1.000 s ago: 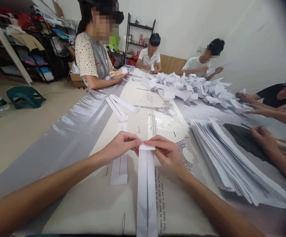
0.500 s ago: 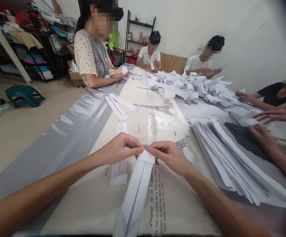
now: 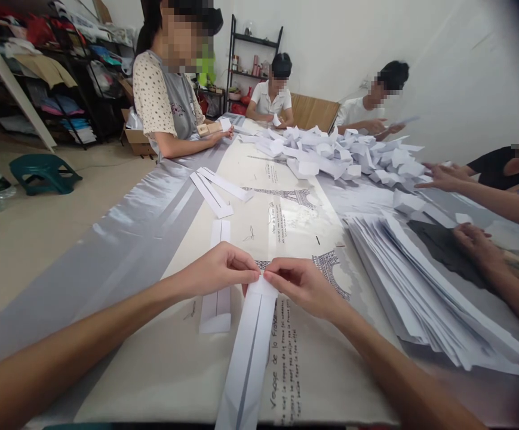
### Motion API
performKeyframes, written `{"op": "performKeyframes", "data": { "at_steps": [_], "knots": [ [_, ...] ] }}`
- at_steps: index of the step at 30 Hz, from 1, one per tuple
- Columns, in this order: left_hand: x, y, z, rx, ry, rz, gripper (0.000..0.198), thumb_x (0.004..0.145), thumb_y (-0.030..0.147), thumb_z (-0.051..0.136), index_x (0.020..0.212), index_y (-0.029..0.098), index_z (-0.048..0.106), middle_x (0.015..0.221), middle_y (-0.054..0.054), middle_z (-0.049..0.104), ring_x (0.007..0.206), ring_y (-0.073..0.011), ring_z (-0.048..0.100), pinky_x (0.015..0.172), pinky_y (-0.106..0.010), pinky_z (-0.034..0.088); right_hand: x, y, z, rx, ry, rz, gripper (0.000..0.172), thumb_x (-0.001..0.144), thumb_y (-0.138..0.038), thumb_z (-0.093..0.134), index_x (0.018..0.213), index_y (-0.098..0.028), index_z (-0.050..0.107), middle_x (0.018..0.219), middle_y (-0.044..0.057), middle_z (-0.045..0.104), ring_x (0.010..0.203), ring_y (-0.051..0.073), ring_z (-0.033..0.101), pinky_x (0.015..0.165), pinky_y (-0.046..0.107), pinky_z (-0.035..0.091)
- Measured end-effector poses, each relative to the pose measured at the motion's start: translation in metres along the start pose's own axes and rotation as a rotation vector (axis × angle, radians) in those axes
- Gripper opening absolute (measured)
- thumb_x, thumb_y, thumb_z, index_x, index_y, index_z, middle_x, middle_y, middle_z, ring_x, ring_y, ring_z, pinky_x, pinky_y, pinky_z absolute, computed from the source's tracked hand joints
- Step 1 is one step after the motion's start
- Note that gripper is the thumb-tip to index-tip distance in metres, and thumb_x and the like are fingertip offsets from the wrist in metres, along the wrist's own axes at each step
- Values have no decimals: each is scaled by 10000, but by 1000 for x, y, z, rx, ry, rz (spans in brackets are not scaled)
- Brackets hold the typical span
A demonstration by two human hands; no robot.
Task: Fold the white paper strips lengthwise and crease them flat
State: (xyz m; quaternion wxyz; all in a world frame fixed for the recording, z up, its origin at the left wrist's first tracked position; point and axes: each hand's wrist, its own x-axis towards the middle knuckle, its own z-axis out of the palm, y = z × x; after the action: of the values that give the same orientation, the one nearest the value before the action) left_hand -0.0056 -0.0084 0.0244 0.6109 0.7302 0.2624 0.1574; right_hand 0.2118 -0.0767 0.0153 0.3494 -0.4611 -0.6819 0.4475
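Observation:
Both my hands pinch the far end of a long folded white paper strip that runs from the table's near edge up to my fingers. My left hand is closed on the strip's top left corner. My right hand is closed on its top right corner, fingertips almost touching the left hand's. The strip lies slanted on the printed table cover. Another folded strip lies flat just under my left hand.
A fanned stack of white sheets lies to my right. A heap of folded paper pieces fills the far middle. Two folded strips lie ahead left. Several other people sit around the table; one person's hand rests near the stack. A green stool stands on the floor.
The strip's near end has swung to the left, so it now lies slanted. My hands moved slightly toward me and keep pinching its far end. A person at the right reached an arm out over the table.

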Motion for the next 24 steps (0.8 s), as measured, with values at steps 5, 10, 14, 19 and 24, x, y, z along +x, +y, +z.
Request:
{"op": "performKeyframes", "data": {
  "at_steps": [5,10,14,19,24],
  "knots": [
    [-1,-1,1,64,-17,-22,264,941,368,594,853,171,745,733,-7,646,667,-132,533,652,-263,393,1,5,-3,93,-79,101,287,981,-420,577,846,-204,708,695,-16,518,587,117,395,546,280,320],
    [0,-2,1,110,35,-26,349,963,432,553,806,167,719,729,-18,679,642,-139,546,636,-274,388,4,5,0,94,3,45,289,961,-444,603,821,-200,670,728,0,570,633,131,468,575,281,366],
    [0,-4,-2,50,32,-57,239,902,398,646,897,180,745,664,9,638,634,-140,562,639,-266,397,4,4,3,54,67,22,302,957,-463,603,803,-208,655,689,-11,530,598,125,417,544,278,337],
    [1,-6,-7,14,1,-52,198,895,352,648,929,189,756,682,14,636,656,-139,560,695,-279,430,3,7,-5,128,-34,122,341,961,-464,600,746,-205,650,663,-21,506,601,123,430,559,277,342],
    [1,-6,-7,3,-5,-46,218,901,359,639,950,185,761,786,-23,693,780,-174,628,786,-306,473,3,8,-8,138,-35,102,297,956,-441,615,787,-206,683,682,-15,544,608,123,457,566,278,359]
  ]
}}
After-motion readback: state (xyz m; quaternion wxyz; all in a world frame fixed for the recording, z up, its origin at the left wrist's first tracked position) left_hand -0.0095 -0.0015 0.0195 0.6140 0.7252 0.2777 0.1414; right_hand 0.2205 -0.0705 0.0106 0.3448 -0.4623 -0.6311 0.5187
